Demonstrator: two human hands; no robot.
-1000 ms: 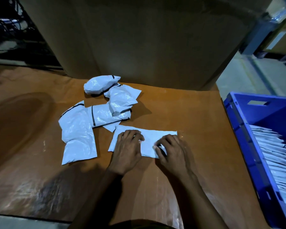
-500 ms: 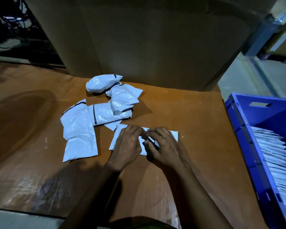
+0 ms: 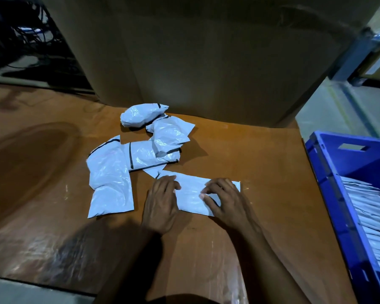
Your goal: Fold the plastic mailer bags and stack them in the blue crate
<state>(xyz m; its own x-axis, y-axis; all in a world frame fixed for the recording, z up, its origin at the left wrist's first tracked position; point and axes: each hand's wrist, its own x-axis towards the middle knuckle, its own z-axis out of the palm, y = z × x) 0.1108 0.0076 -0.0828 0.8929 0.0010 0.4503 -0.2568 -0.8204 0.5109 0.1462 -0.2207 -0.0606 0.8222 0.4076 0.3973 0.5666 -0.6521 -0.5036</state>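
A folded white mailer bag [image 3: 192,191] lies flat on the brown table [image 3: 261,172] in front of me. My left hand [image 3: 160,205] presses on its left end, fingers spread flat. My right hand [image 3: 226,202] rests on its right half, fingertips on the plastic. Several loose, crumpled white mailer bags [image 3: 140,154] with black strips lie just behind and to the left. The blue crate [image 3: 329,183] stands at the right edge, with several folded bags [image 3: 371,216] stacked on edge inside.
A large brown cardboard box [image 3: 206,62] rises behind the loose bags. Dark cables [image 3: 31,40] lie on the floor at the far left. A blue metal rack post [image 3: 351,55] stands at the far right. The table's front edge runs along the bottom left.
Both hands met at the middle of the folded bag half a second ago; now they have slid apart again, the left to the left end and the right to the right half.
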